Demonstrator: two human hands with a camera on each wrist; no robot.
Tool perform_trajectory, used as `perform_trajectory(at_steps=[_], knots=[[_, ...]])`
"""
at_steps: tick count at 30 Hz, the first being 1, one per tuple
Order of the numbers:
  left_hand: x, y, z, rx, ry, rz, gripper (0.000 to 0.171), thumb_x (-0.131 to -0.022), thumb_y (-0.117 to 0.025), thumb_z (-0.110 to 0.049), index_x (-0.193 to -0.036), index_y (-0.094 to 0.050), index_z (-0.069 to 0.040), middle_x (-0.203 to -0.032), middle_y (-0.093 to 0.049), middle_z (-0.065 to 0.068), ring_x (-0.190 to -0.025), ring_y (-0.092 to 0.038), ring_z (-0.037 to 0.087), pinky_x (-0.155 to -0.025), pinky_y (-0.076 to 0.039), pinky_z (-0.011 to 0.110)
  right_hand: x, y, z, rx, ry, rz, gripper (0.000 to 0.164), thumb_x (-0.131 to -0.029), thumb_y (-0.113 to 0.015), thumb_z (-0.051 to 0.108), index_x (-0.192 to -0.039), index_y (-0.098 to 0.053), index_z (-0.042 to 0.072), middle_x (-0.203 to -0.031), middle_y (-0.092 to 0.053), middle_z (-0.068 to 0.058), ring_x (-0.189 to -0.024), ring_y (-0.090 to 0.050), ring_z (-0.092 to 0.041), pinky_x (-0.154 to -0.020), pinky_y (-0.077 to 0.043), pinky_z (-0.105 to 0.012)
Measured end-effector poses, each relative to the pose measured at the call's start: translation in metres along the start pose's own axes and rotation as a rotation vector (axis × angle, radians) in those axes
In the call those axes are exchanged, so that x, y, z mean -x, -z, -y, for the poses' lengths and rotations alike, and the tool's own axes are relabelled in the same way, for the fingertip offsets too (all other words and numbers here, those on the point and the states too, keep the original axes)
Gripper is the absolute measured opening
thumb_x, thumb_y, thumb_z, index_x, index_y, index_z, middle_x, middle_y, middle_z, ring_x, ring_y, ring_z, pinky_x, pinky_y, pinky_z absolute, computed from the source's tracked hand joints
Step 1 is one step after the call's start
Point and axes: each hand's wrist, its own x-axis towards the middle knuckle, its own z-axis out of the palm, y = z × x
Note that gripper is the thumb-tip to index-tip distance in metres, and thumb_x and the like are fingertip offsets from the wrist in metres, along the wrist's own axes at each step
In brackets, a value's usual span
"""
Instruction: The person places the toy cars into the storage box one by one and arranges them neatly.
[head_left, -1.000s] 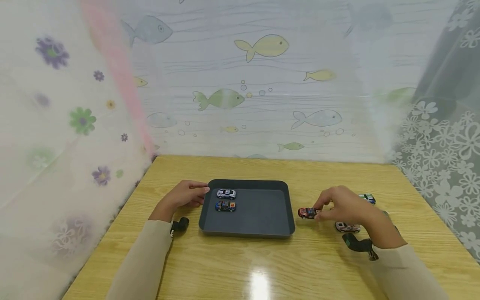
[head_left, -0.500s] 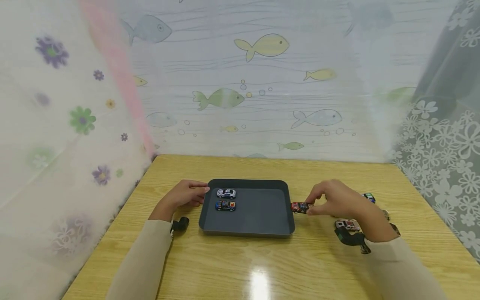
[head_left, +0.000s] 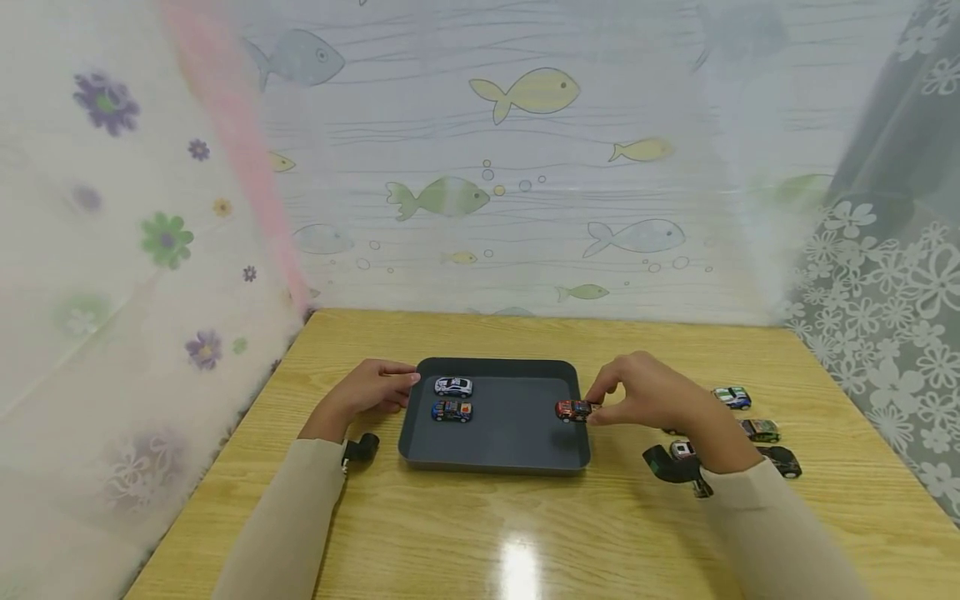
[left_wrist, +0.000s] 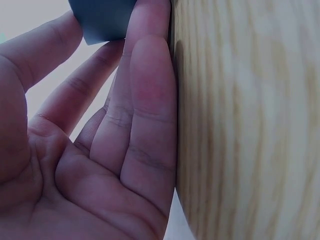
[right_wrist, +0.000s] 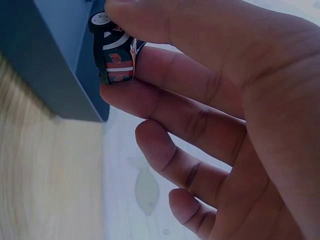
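In the head view my right hand point(head_left: 645, 393) pinches a red toy car point(head_left: 573, 410) by its rear end, between thumb and fingers, over the right rim of a dark grey tray point(head_left: 517, 467). The right wrist view shows the toy car's dark striped rear point(right_wrist: 117, 57) between thumb and fingers, close by the tray wall point(right_wrist: 65, 60); the other fingers are bent loosely. My left hand point(head_left: 369, 388) holds the tray's left edge, thumb at the rim. Close up, the left hand's lower fingers point(left_wrist: 150, 100) lie along the wooden tabletop beside the tray corner point(left_wrist: 102, 20).
Inside the tray, at its left side, sit a white toy car point(head_left: 453, 387) and a blue toy car point(head_left: 452, 411), one behind the other. Several more toy cars, including a green-and-white one point(head_left: 731, 397) and a black one point(head_left: 782, 461), stand right, around the right forearm. Patterned curtains surround the table point(head_left: 420, 533).
My right hand has carried the red toy car leftward from beside the tray to over its right side. The left hand and the tray stay in place.
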Motion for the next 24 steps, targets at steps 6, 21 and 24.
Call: perform_trajectory(at_steps=[6, 21, 24], knots=[[0.001, 0.0, 0.0, -0.003, -0.002, 0.004, 0.059, -0.101, -0.068, -0.043, -0.149, -0.057, -0.01, -0.122, -0.072, 0.015, -0.096, -0.074, 0.02, -0.083, -0.063, 0.036, -0.009, -0.002, 0.006, -0.006, 0.051, -0.012, 0.011, -0.085, -0.087, 0.033, -0.096, -0.083, 0.033, -0.098, -0.074, 0.018, -0.096, -0.068, -0.016, -0.083, -0.056, -0.036], [-0.001, -0.001, 0.0, 0.005, -0.015, 0.014, 0.06, -0.103, -0.065, -0.042, -0.151, -0.054, -0.007, -0.124, -0.072, 0.018, -0.094, -0.073, 0.017, -0.084, -0.063, 0.036, -0.03, -0.009, 0.023, -0.058, 0.095, 0.015, 0.011, -0.087, -0.086, 0.034, -0.096, -0.083, 0.028, -0.097, -0.073, 0.014, -0.09, -0.067, -0.016, -0.077, -0.056, -0.03], [-0.001, 0.0, 0.0, 0.014, -0.013, 0.015, 0.06, -0.103, -0.065, -0.041, -0.151, -0.054, -0.007, -0.125, -0.071, 0.018, -0.094, -0.073, 0.017, -0.084, -0.063, 0.036, -0.035, -0.012, 0.025, -0.068, 0.102, 0.022, 0.012, -0.087, -0.086, 0.035, -0.097, -0.083, 0.029, -0.098, -0.074, 0.015, -0.09, -0.068, -0.013, -0.077, -0.057, -0.029]])
